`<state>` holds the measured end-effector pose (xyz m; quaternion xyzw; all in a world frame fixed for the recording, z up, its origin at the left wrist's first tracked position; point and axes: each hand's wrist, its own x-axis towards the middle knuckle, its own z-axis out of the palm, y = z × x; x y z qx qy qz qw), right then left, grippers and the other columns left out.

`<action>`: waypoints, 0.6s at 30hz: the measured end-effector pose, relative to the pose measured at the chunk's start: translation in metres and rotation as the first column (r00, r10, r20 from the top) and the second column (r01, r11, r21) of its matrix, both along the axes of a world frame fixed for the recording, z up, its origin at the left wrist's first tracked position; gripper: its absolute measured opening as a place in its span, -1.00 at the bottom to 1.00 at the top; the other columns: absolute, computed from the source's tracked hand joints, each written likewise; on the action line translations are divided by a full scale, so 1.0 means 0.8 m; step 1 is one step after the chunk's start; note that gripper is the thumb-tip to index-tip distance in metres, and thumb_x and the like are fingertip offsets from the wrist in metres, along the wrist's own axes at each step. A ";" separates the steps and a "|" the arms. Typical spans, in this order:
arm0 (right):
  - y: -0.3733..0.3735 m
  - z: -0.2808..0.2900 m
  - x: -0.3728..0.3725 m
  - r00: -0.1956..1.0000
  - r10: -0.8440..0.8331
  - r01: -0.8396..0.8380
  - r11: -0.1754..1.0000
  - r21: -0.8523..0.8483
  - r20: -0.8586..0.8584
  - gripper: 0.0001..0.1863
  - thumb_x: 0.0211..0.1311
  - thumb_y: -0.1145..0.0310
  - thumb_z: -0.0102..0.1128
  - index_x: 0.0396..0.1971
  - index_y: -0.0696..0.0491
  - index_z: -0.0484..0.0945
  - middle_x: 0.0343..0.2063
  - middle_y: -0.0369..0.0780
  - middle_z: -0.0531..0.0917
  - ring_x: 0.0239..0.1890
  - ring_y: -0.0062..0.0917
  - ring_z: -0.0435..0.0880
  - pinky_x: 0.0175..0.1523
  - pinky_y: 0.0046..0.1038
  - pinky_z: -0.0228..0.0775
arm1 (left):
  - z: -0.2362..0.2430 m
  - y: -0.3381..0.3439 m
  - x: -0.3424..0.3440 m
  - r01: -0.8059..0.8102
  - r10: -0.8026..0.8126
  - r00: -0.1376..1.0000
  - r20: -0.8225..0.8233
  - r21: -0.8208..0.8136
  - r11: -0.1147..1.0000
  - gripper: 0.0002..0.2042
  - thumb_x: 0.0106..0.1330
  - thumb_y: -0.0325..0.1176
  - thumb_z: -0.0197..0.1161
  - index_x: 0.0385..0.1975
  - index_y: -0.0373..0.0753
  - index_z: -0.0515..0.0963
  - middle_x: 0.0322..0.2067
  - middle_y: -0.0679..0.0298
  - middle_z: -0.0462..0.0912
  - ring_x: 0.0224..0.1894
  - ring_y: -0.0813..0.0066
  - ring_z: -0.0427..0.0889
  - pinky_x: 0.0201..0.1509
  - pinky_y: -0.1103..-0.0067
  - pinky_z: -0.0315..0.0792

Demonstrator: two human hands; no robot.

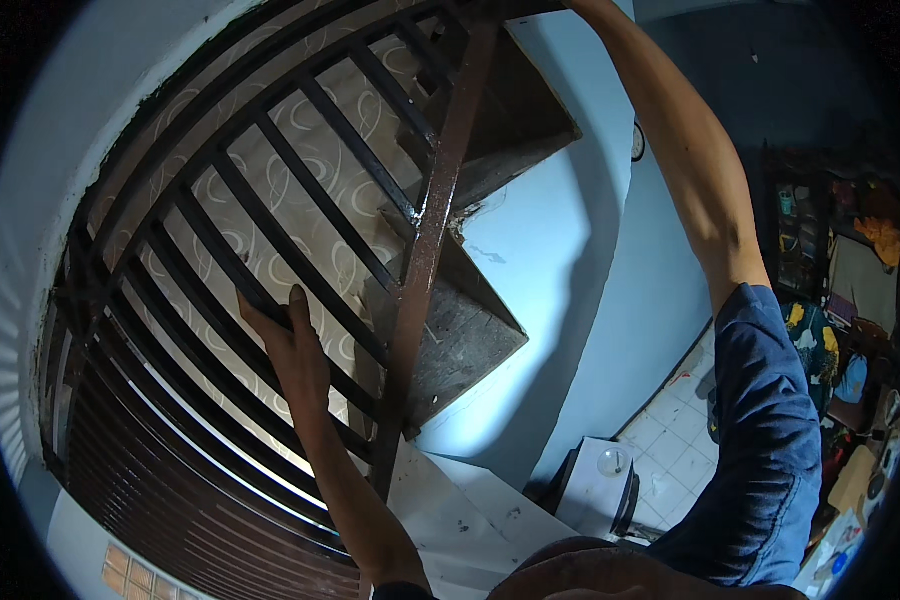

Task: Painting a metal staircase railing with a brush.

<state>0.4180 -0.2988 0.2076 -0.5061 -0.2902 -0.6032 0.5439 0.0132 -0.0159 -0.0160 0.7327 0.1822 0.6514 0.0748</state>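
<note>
A metal grille of parallel dark bars (315,205) with a brown rail (418,280) slants across the upper left of the view. My left hand (288,325) is wrapped round one of the dark bars, its thumb pointing up. My right arm reaches up to the top edge near the top of the rail, where my right hand (570,6) is mostly cut off, its fingers hidden. A beige surface with swirl patterns (340,130) shows behind the bars.
Grey concrete steps (460,340) jut beside a pale blue wall (540,250). Below are a white tiled floor (660,420) and a small white-topped table (590,485). Assorted clutter (850,370) lines the right side. A white wall edge (60,120) curves along the left.
</note>
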 end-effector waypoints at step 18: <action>0.000 -0.008 0.017 0.991 0.101 -0.121 0.961 0.249 0.089 -0.69 0.35 0.15 0.25 -0.33 0.15 0.61 -0.46 -0.08 0.64 -0.36 -0.24 0.64 -0.09 -0.28 0.56 | 0.002 -0.005 -0.002 0.041 -0.042 0.999 0.014 0.022 0.999 -0.30 0.55 -0.13 0.17 0.56 -0.16 0.01 -0.42 0.34 0.35 -0.42 0.57 0.28 -0.32 0.56 0.26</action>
